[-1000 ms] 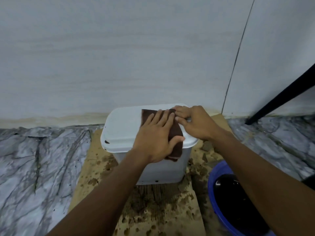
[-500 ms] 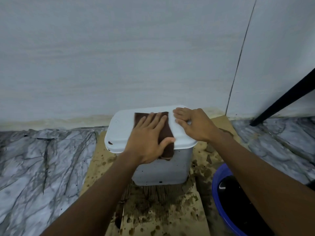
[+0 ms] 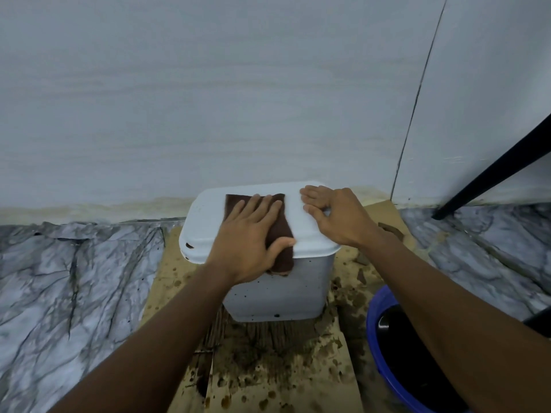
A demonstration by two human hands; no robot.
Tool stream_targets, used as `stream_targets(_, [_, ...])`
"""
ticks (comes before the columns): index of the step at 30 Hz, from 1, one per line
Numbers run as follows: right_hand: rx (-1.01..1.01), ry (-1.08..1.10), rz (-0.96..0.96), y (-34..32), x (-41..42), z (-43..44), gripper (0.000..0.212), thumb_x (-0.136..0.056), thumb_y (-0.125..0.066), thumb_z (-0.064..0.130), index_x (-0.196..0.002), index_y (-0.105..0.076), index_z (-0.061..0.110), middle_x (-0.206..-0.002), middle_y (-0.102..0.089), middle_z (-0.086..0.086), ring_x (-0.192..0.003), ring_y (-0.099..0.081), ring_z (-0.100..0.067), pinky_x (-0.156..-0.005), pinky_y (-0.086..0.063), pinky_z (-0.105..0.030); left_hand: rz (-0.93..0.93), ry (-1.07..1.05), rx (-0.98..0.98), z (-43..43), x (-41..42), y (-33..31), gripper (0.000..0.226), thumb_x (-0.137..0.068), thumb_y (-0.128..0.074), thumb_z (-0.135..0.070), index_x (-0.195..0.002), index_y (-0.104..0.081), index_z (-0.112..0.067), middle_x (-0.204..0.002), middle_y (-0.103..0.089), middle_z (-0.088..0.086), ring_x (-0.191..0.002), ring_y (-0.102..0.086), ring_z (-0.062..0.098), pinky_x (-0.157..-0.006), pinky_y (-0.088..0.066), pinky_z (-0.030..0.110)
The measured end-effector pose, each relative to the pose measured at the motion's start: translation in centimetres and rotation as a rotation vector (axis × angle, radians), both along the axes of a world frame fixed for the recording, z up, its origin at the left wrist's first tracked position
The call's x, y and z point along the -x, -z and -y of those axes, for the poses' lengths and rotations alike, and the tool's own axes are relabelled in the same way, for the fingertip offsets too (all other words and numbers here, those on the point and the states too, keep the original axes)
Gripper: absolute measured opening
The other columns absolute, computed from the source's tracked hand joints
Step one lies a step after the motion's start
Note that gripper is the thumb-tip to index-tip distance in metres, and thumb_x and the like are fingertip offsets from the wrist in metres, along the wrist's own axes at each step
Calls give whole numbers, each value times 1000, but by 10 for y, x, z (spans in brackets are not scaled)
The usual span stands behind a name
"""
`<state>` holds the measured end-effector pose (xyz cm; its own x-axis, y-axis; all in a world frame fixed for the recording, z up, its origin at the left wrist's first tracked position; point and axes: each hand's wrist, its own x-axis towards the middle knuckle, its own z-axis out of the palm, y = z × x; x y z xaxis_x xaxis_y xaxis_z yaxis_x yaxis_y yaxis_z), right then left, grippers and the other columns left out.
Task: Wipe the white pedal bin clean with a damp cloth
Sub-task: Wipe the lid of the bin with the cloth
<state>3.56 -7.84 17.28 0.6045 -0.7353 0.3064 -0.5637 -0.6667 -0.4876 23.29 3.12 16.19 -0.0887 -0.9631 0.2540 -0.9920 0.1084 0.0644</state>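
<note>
The white pedal bin (image 3: 280, 290) stands against the wall on stained cardboard, its front dotted with dark specks. A dark brown cloth (image 3: 283, 234) lies on the closed lid (image 3: 205, 222) and hangs over the front edge. My left hand (image 3: 253, 236) presses flat on the cloth, fingers straight, thumb over the lid's front edge. My right hand (image 3: 337, 213) rests on the lid's right side, fingers slightly bent against the top.
Stained brown cardboard (image 3: 277, 368) covers the floor under and in front of the bin. A blue bucket (image 3: 384, 347) with dark water stands at the lower right. A black slanted leg (image 3: 492, 174) crosses the right side. Marble-patterned floor (image 3: 74, 278) spreads on both sides.
My left hand has slid the cloth leftward across the lid. My right hand has stayed on the lid's right side.
</note>
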Motion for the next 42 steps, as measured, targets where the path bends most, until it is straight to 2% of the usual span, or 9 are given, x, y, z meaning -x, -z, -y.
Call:
stream_targets(3, [10, -14, 14, 0, 2, 1, 29, -98, -61, 16, -125, -68, 8, -137, -61, -6, -134, -52, -17, -115, -33, -26, 24, 25, 11, 12, 26, 3, 82, -97, -25, -72, -159, -32, -19, -166, -31, 3, -155, -21, 23, -127, -15, 44])
stream_targets(7, [-17, -13, 17, 0, 4, 0, 31, -99, -61, 20, -128, -66, 10, -139, -60, -3, -135, -51, -14, -116, -29, -22, -22, 90, 40, -1, 3, 3, 75, -99, -31, -67, -158, -36, -20, -163, -35, 2, -154, -26, 22, -126, -15, 39])
stream_targets(12, [-22, 1, 43, 2, 1, -2, 28, -98, -61, 17, -124, -68, 8, -137, -61, -4, -135, -52, -14, -115, -26, -18, -39, 4, 24, -18, -38, 4, 81, -96, -30, -74, -158, -35, -22, -165, -31, 0, -155, -22, 19, -127, -12, 39])
stream_targets(18, [24, -6, 41, 0, 1, -3, 29, -97, -61, 14, -124, -69, 6, -135, -63, -7, -133, -54, -19, -115, -38, -34, 17, 10, 17, 10, 26, 1, 87, -95, -24, -76, -159, -32, -19, -165, -32, 4, -155, -22, 24, -126, -16, 45])
stream_targets(22, [6, -21, 19, -1, 4, 0, 31, -98, -61, 17, -127, -66, 8, -138, -61, -6, -134, -52, -17, -113, -32, -22, -4, 50, 23, 12, 25, 1, 83, -96, -28, -74, -160, -31, -21, -166, -29, 1, -156, -19, 20, -128, -10, 39])
stream_targets(25, [-25, -17, 74, 1, 3, -1, 30, -98, -62, 18, -125, -68, 7, -136, -62, -5, -133, -53, -15, -118, -33, -28, -49, 45, 42, -7, -13, 3, 79, -96, -33, -73, -158, -34, -26, -165, -31, -3, -155, -23, 17, -125, -7, 32])
stream_targets(30, [-11, -5, 98, 5, 2, -2, 26, -98, -62, 15, -121, -69, 6, -134, -63, -7, -132, -54, -15, -116, -29, -22, -66, -73, 63, -27, -47, 6, 87, -92, -35, -79, -157, -38, -20, -164, -33, 2, -154, -25, 20, -127, -16, 42])
stream_targets(35, [-9, -5, 81, 1, 0, -2, 28, -97, -62, 15, -123, -70, 7, -135, -63, -6, -134, -53, -17, -117, -36, -35, -26, -44, 73, 0, 18, 2, 86, -95, -32, -75, -156, -38, -16, -162, -37, 7, -153, -27, 27, -126, -18, 46])
stream_targets(42, [-179, -32, 41, -11, 7, 4, 30, -97, -62, 13, -126, -67, 9, -141, -58, -7, -138, -48, -15, -111, -26, -11, -23, -20, 70, 10, 44, 4, 87, -95, -31, -77, -158, -34, -17, -165, -33, 5, -155, -23, 23, -127, -12, 40])
